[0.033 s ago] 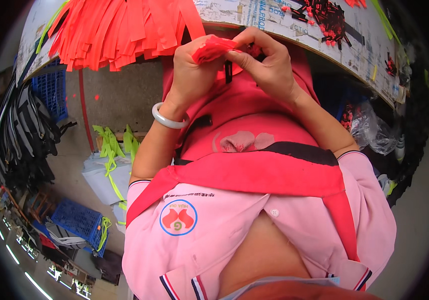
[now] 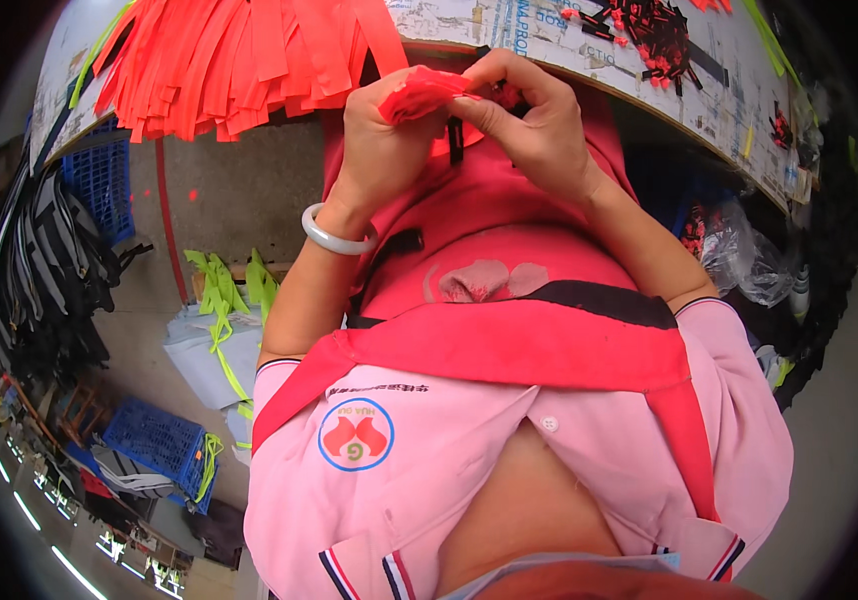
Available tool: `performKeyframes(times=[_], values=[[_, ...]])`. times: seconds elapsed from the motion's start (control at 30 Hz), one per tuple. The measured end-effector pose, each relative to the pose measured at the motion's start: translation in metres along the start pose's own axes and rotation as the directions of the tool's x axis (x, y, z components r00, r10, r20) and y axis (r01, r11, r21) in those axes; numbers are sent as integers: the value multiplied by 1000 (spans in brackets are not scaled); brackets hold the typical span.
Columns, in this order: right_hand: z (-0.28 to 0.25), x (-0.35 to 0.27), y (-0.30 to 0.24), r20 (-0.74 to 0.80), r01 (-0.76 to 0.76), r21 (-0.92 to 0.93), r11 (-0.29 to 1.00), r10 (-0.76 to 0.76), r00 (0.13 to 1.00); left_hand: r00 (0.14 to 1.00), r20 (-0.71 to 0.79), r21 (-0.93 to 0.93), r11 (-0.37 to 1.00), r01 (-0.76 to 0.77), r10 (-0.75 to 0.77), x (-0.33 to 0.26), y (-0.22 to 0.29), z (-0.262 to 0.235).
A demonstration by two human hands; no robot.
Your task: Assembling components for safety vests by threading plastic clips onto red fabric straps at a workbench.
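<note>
I locate the red strip bundle [image 2: 421, 95] by the near edge of the bench [image 2: 441, 24], clasped in the grip of the left hand [image 2: 386, 140]. Its long axis runs roughly along that edge, toward the right hand [image 2: 539, 118], pinching its right end.

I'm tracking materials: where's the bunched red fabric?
Head view, upper centre: the bunched red fabric is in the left hand, beside the right hand.

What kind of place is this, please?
Maybe a factory or workshop for cloth goods. A thick pile of red strips hangs off the table, small black-and-red pieces lie heaped on it, and blue crates stand around.
</note>
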State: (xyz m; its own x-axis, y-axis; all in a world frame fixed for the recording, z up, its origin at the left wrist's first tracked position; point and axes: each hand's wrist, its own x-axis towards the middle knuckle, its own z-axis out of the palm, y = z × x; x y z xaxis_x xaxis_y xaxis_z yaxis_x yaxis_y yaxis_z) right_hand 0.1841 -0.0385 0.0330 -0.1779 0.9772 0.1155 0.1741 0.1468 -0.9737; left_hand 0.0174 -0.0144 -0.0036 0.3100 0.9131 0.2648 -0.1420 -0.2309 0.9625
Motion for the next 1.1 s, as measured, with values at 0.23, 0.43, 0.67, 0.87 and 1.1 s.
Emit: performKeyframes(times=[0.23, 0.43, 0.67, 0.87, 1.1], values=[[1, 4, 0, 22, 75, -42, 996, -74, 997, 996, -16, -16, 996, 83, -83, 0, 2, -3], [0, 5, 11, -32, -14, -1, 1000, 14, 999, 982, 79, 31, 985, 169, -171, 4, 3, -9], [-7, 4, 5, 77, -137, 44, 990, 133, 988, 975, 75, -176, 960, 219, -208, 4, 7, -16], [-13, 6, 5, 89, -27, -131, 991, 39, 995, 993, 4, -170, 978, 119, -120, 4, 5, -5], [-5, -4, 17, 90, -130, -17, 991, 131, 987, 981, -11, -189, 964, 187, -193, -2, -3, -5]])
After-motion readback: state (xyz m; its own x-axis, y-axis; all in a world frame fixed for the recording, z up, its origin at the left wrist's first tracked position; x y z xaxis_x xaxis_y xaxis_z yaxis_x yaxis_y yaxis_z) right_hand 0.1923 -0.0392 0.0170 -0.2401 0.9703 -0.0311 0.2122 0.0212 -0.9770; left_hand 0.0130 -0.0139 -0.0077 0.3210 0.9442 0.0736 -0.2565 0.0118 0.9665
